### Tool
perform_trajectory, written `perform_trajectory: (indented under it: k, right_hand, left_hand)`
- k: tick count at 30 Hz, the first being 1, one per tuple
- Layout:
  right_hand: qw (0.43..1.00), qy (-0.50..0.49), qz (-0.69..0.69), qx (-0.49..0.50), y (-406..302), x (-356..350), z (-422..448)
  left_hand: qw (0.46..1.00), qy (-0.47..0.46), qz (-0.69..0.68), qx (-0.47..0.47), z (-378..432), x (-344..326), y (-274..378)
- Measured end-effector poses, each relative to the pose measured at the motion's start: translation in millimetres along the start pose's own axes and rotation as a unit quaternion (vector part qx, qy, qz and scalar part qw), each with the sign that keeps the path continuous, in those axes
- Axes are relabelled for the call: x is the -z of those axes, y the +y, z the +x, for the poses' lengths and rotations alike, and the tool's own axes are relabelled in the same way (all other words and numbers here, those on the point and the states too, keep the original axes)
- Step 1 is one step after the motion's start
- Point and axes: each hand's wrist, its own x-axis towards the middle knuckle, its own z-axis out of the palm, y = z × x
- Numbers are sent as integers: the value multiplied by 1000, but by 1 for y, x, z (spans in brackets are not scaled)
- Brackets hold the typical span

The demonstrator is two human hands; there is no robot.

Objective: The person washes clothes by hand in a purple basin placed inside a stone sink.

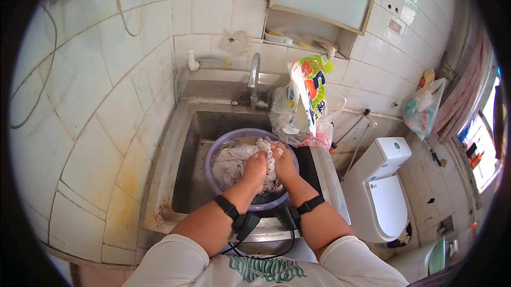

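Both of my hands are over a purple plastic basin [208,167] that sits inside a stainless steel sink [185,191]. My left hand [254,169] grips a bunched, wet-looking white cloth [231,163] with dark spots. Close beside it, my right hand [284,163] is closed on the same cloth, with a fold raised between the two. The rest of the fabric lies heaped in the basin, mostly towards the left. A little dark water shows near the basin's front. My fingertips are partly hidden by the hands and fabric.
A curved metal faucet [254,71] rises behind the basin. On the sink's right rim stands an opened detergent powder bag [315,91] in clear plastic. A white toilet [387,203] is to the right. Black cables [275,256] hang from devices strapped to my forearms.
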Motion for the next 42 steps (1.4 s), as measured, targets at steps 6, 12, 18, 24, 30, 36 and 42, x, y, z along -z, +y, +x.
perform_trajectory:
  k: [6,12,18,24,30,36,42]
  right_hand:
    - [987,-147,23,65,-40,4,-15]
    - [988,-15,135,-71,-2,8,2]
    - [994,-107,27,3,-37,0,-11]
    - [1000,-13,-1,-23,-19,8,-2]
    - [999,-26,-39,9,-31,6,-12]
    - [997,-62,39,-13,-28,9,-13]
    - [997,-23,-63,-34,-22,9,-5]
  left_hand:
    - [992,42,-116,22,-16,1,22]
    - [998,-26,54,-11,-20,-14,17]
    - [998,25,-47,17,1,16,9]
    - [998,-3,61,-15,-11,-7,13]
    - [999,35,17,9,-4,5,8]
    - [999,30,5,19,-11,-5,13]
    - [991,15,131,-11,0,6,4]
